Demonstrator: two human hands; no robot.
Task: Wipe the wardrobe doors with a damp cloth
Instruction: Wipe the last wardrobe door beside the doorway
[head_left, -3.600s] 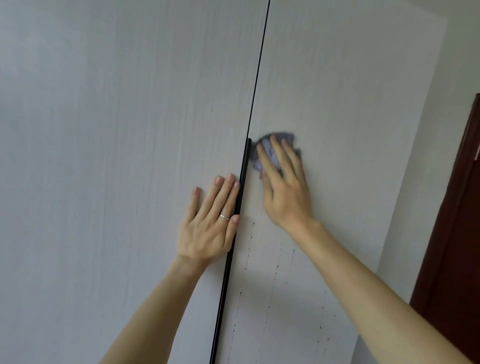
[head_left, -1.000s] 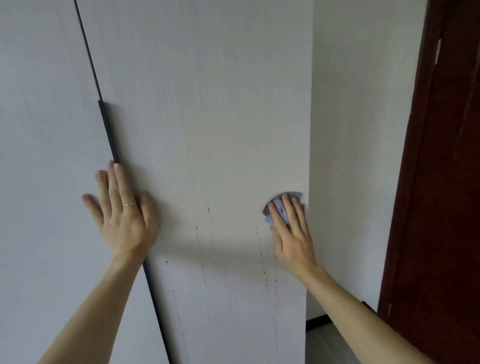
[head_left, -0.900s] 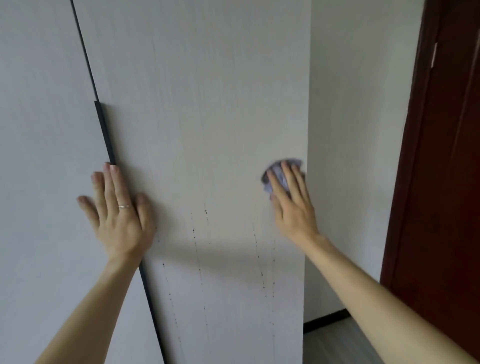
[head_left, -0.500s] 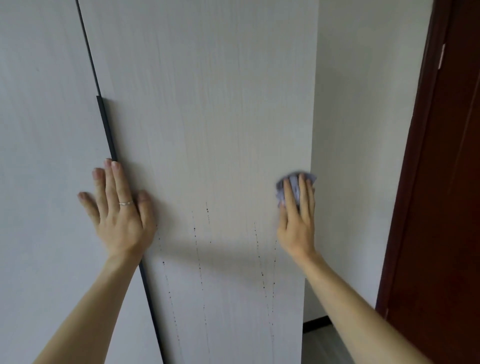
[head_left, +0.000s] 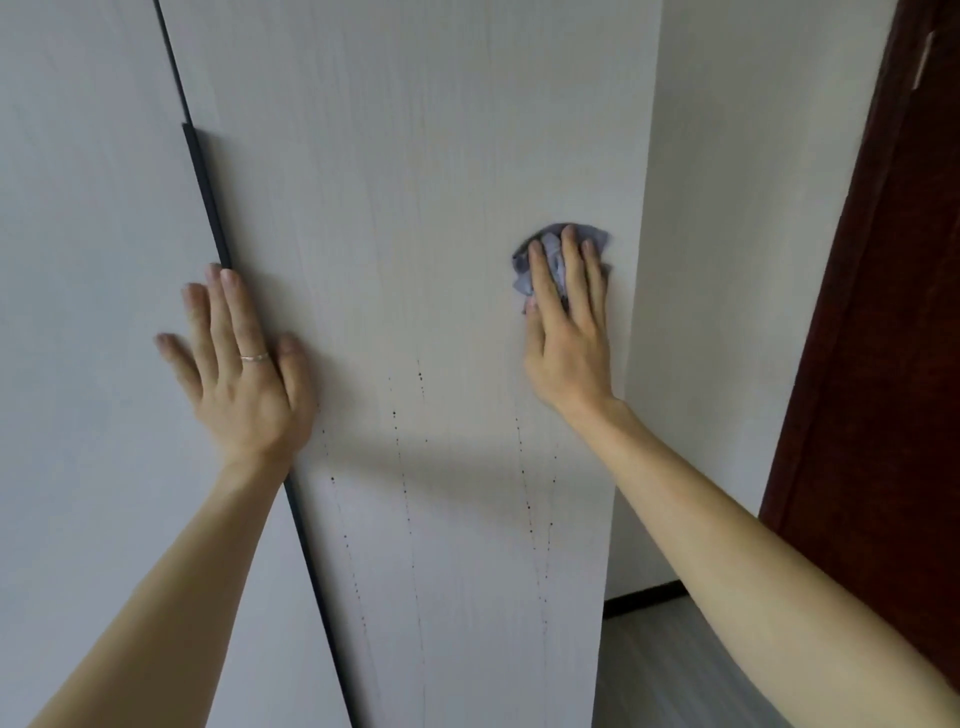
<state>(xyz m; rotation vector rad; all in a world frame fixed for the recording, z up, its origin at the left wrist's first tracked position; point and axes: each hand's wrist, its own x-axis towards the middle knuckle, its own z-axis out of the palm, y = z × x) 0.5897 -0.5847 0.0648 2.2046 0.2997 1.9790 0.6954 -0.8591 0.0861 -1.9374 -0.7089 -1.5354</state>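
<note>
Your right wardrobe door (head_left: 415, 208) fills the centre of the view: a flat, pale panel with a fine vertical wood grain. The left wardrobe door (head_left: 78, 260), at 9 o'clock, is the same matt material. A plain white wall (head_left: 727, 260) stands at 2 o'clock. A dark red-brown wooden door (head_left: 883, 364) runs down the 3 o'clock edge.

A narrow black handle strip (head_left: 205, 192) runs along the seam between the two wardrobe doors.

Your left hand (head_left: 244, 374), at 9 o'clock, lies flat across that seam, fingers straight and spread and the palm on the panels. Your right hand (head_left: 566, 332), at 1 o'clock, presses straight fingers over the cloth (head_left: 550, 254). The cloth is a small crumpled grey-blue wad, flat against the right wardrobe door just inside its right edge.

Thin vertical trails of dark drip marks (head_left: 527, 493) run down the panel at 6 o'clock from your right hand. A slim silver ring (head_left: 254, 357) sits on a finger of your left hand.

Half a second ago the cloth lapped over the door's right edge. It now sits higher and a little toward 9 o'clock. Your left hand keeps its place on the seam.
</note>
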